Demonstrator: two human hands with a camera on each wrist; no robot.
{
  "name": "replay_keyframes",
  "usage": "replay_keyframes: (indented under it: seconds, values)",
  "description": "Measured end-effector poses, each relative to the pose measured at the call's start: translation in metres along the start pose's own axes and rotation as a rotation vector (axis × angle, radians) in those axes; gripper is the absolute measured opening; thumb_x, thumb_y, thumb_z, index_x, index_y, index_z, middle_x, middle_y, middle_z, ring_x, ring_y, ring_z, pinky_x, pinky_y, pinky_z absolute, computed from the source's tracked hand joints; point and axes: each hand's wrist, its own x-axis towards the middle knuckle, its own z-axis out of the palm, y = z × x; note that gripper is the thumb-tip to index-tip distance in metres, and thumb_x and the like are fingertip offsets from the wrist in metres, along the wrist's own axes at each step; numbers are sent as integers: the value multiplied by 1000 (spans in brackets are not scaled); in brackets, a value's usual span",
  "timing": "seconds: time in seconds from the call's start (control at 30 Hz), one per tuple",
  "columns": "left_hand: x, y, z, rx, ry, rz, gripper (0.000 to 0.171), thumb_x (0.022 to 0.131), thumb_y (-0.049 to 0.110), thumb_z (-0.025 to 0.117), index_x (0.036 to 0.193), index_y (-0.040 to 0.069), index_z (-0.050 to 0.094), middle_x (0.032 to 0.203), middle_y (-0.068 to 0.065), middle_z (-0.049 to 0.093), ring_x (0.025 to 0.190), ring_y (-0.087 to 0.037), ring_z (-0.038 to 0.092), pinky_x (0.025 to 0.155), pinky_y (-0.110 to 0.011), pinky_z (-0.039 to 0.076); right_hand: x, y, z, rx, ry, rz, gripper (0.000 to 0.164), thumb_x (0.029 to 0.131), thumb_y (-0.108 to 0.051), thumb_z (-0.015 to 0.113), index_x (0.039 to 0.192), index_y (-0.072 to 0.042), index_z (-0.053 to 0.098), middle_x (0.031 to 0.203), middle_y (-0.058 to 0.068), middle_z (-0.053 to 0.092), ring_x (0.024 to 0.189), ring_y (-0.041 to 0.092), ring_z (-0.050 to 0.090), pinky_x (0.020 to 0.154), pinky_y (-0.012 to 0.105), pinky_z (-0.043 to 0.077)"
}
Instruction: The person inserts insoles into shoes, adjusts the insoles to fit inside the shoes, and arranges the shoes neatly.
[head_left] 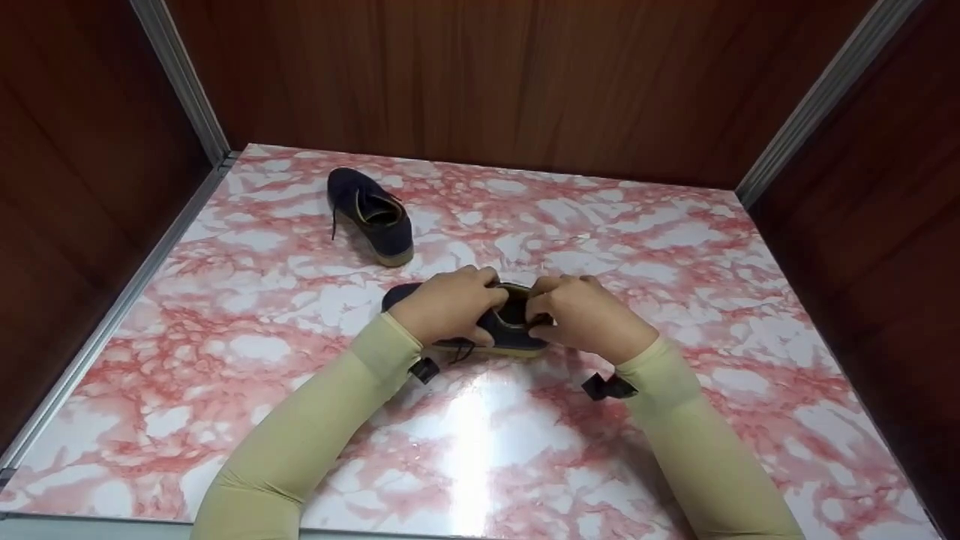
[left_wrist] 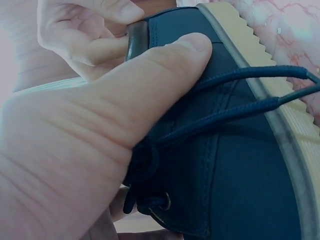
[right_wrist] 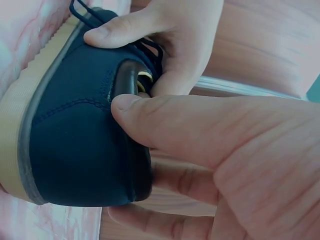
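Note:
A dark navy lace-up shoe [head_left: 512, 336] with a cream ridged sole lies in front of me, toe to the left. My left hand [head_left: 455, 304] spans its laced middle; in the left wrist view the thumb presses the side of the upper [left_wrist: 220, 115] beside the laces, the other fingers being across the opening. At the heel end, my right hand [head_left: 589, 315] pinches the padded collar [right_wrist: 131, 82], thumb outside and fingers at the far side of the opening. A loose lace loop [left_wrist: 245, 70] hangs over the side towards the sole.
A matching navy shoe [head_left: 375, 217] stands further back on the left, toe away from me, with a lace trailing beside it. Dark wood panels [head_left: 480, 82] enclose the red-and-white marbled table [head_left: 247, 345] at the back and both sides.

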Motion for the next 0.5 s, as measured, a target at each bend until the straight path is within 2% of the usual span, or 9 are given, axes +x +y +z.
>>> replay_keyframes:
  seconds: [0.2, 0.5]
  values:
    - [0, 1, -1, -3, -9, -7, 48, 91, 52, 87, 116, 17, 67, 131, -9, 63, 109, -29, 65, 93, -48, 61, 1, 0, 0, 24, -35, 8, 11, 91, -17, 90, 100, -15, 83, 102, 2, 75, 89, 17, 71, 84, 40, 63]
    - [-1, 0, -1, 3, 4, -10, 50, 89, 53, 88, 116, 16, 67, 129, -10, 64, 108, -30, 67, 92, -49, 62, 4, -2, 2, 18, -122, 70, 11, 97, -23, 85, 99, -13, 82, 98, 4, 77, 87, 18, 71, 83, 43, 62]
